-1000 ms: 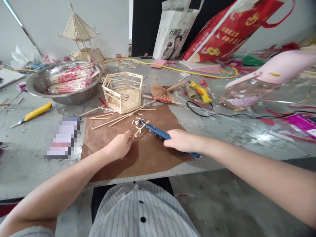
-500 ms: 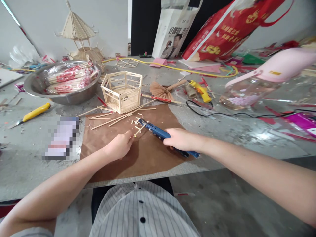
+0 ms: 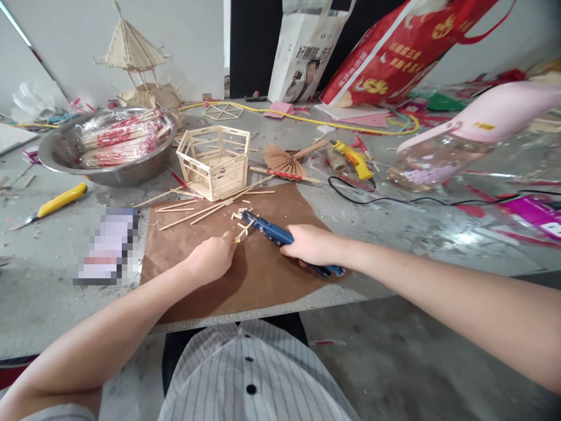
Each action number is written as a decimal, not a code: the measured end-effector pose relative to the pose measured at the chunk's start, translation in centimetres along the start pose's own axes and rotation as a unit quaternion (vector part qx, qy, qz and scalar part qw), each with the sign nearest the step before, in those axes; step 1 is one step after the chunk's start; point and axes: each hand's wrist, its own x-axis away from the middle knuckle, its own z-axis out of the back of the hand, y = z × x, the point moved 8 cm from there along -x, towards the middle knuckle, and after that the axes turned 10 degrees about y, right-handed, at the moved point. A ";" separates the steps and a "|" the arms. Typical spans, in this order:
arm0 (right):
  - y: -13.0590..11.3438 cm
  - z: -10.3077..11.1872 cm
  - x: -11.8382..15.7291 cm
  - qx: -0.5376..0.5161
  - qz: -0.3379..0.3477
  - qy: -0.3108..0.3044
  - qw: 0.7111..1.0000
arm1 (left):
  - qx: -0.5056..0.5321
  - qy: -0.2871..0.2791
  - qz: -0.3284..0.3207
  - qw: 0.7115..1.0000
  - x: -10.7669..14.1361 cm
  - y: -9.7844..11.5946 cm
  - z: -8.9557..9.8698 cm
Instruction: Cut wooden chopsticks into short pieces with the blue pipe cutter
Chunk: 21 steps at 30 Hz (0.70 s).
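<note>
My left hand point(image 3: 213, 257) pinches a thin wooden stick point(image 3: 246, 229), whose far end reaches the head of a blue hand cutter point(image 3: 269, 230). My right hand point(image 3: 309, 244) is wrapped around the cutter's handles, which lie near each other at the lower right. Short cut stick pieces point(image 3: 241, 214) are scattered around the cutter's jaws on a brown sheet point(image 3: 210, 298). Longer loose sticks point(image 3: 184, 220) lie just beyond my left hand. Behind them stands a hexagonal frame point(image 3: 213, 169) built from sticks. Whether the stick sits fully between the blades is too small to tell.
On the left are a pixelated phone point(image 3: 107, 245), a yellow utility knife point(image 3: 61, 200) and a metal bowl point(image 3: 109, 172) of packaged sticks. A stick pagoda point(image 3: 134, 55) stands behind. Rightward lie a paper fan point(image 3: 283, 162), a yellow glue gun point(image 3: 357, 159) with its cord, and a pink-topped bottle point(image 3: 442, 158).
The cutter's handles have come closer together in my right hand, and its head has shifted slightly left. My left hand keeps its pinch on the stick. The whole view has shifted a little.
</note>
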 end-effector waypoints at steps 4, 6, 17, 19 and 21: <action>0.1 0.0 0.0 0.007 -0.008 0.013 1.000 | -0.020 0.000 0.004 1.000 0.2 0.1 -0.2; 0.1 0.1 0.0 0.015 -0.001 0.028 1.000 | -0.028 0.002 0.007 1.000 0.3 0.1 -0.2; -0.1 0.0 -0.2 0.038 0.017 0.042 0.998 | -0.042 0.003 0.010 0.999 0.7 0.3 -0.1; -0.1 -0.1 -0.2 0.039 0.018 0.043 0.998 | -0.044 0.002 0.010 0.999 0.7 0.3 -0.1; 0.0 -0.1 -0.2 0.040 0.018 0.041 0.998 | -0.045 0.002 0.010 0.999 0.7 0.3 -0.2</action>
